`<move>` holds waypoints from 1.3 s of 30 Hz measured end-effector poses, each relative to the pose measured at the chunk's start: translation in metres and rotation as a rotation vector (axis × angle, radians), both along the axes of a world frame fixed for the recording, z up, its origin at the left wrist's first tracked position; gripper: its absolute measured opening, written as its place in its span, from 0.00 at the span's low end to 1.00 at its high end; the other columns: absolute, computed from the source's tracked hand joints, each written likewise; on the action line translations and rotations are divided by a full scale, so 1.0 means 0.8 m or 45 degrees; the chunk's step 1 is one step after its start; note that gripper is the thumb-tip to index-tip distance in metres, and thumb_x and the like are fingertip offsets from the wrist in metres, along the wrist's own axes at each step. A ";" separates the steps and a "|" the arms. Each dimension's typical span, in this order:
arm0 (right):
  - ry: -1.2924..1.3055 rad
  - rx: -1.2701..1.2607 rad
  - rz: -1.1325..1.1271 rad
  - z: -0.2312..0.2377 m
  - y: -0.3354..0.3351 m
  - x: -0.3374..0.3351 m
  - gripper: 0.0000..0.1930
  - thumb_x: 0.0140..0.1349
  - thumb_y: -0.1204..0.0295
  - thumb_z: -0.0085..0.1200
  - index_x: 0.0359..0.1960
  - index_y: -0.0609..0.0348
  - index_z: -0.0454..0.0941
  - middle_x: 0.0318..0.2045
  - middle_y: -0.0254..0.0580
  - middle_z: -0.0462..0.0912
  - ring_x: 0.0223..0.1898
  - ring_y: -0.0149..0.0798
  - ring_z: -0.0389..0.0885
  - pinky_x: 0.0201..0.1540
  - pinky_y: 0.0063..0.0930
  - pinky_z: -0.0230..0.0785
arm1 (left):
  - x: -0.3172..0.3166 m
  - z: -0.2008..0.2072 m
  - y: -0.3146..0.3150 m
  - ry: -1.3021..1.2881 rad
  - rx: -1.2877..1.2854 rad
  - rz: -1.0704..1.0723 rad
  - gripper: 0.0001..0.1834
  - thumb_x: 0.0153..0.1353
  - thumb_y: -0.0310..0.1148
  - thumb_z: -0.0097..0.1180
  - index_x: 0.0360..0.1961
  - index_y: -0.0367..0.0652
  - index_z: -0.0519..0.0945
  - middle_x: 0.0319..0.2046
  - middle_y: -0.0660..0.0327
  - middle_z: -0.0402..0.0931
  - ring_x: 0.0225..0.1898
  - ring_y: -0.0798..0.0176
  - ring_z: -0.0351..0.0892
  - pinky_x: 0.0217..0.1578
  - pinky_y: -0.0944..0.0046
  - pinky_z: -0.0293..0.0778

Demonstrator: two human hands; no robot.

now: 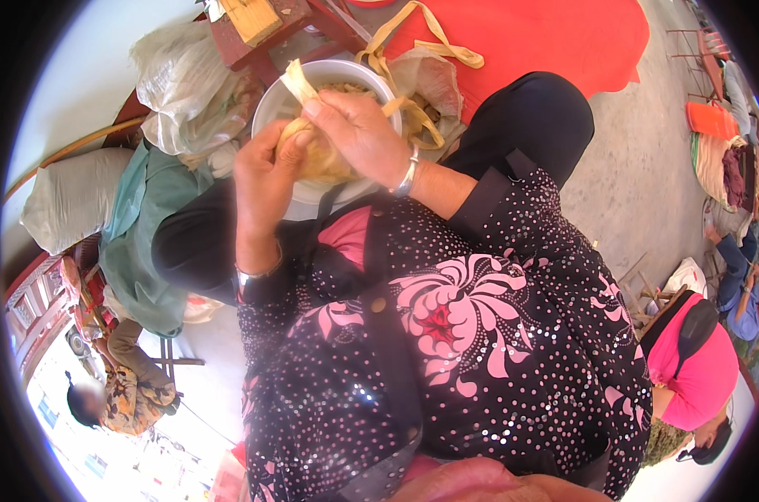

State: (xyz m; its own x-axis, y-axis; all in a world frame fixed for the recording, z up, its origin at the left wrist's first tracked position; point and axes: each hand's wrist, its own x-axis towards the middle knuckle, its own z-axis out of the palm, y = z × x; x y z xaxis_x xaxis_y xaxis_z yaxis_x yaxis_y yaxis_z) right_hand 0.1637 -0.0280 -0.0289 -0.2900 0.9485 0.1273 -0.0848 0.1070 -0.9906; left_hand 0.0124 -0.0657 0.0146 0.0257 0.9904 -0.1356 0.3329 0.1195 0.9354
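Both hands work close together above a white bucket point(266, 107) between my knees. My left hand point(266, 171) pinches a pale yellow, husk-like strip point(296, 80) between thumb and fingertips. Beside it, my right hand point(358, 134) is closed on the same strip, and its flattened end sticks up past the fingers. Loose yellowish pieces point(325, 163) lie in the bucket, partly hidden by my hands. A long flat band point(430, 138) of similar colour hangs by the bucket's right rim; whether it joins the held strip I cannot tell.
A red sheet point(522, 42) covers the floor ahead, with another loop of band point(459, 54) over it. A dark red wooden stand point(241, 50) is beyond the bucket. Plastic sacks point(191, 92) and green cloth point(145, 238) lie left. People sit at left point(133, 385) and right point(702, 356).
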 end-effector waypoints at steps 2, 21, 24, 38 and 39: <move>-0.049 0.066 0.041 -0.008 0.005 0.000 0.20 0.64 0.60 0.43 0.21 0.64 0.69 0.16 0.49 0.68 0.18 0.48 0.64 0.26 0.37 0.60 | 0.005 0.002 0.005 0.386 0.585 -0.081 0.04 0.56 0.25 0.58 0.31 0.35 0.78 0.29 0.62 0.74 0.26 0.65 0.72 0.27 0.72 0.66; -0.179 0.274 0.267 -0.001 -0.006 0.035 0.18 0.65 0.54 0.45 0.31 0.56 0.77 0.23 0.42 0.79 0.27 0.47 0.78 0.29 0.32 0.68 | 0.016 -0.007 -0.019 -1.084 -0.144 -0.062 0.22 0.62 0.30 0.54 0.56 0.37 0.67 0.43 0.57 0.77 0.43 0.67 0.77 0.45 0.70 0.71; -0.153 0.128 0.344 -0.004 -0.005 0.045 0.20 0.66 0.55 0.44 0.30 0.59 0.76 0.22 0.38 0.78 0.26 0.37 0.79 0.29 0.27 0.68 | 0.021 -0.007 -0.020 -0.861 -0.171 -0.040 0.21 0.58 0.17 0.48 0.54 0.35 0.70 0.47 0.58 0.75 0.47 0.65 0.76 0.51 0.66 0.69; -0.087 -0.154 0.227 -0.012 -0.015 0.032 0.24 0.68 0.53 0.42 0.35 0.66 0.76 0.25 0.39 0.76 0.25 0.30 0.71 0.30 0.23 0.64 | 0.039 -0.024 -0.017 -0.246 0.046 -0.087 0.20 0.65 0.33 0.47 0.56 0.35 0.70 0.47 0.56 0.73 0.49 0.64 0.72 0.52 0.64 0.67; -0.112 -0.093 0.144 -0.010 -0.016 0.028 0.24 0.68 0.52 0.42 0.37 0.65 0.75 0.26 0.41 0.76 0.27 0.33 0.73 0.32 0.24 0.65 | 0.040 -0.026 -0.018 -0.305 -0.018 -0.036 0.20 0.66 0.34 0.47 0.56 0.36 0.71 0.46 0.57 0.74 0.46 0.65 0.73 0.50 0.65 0.68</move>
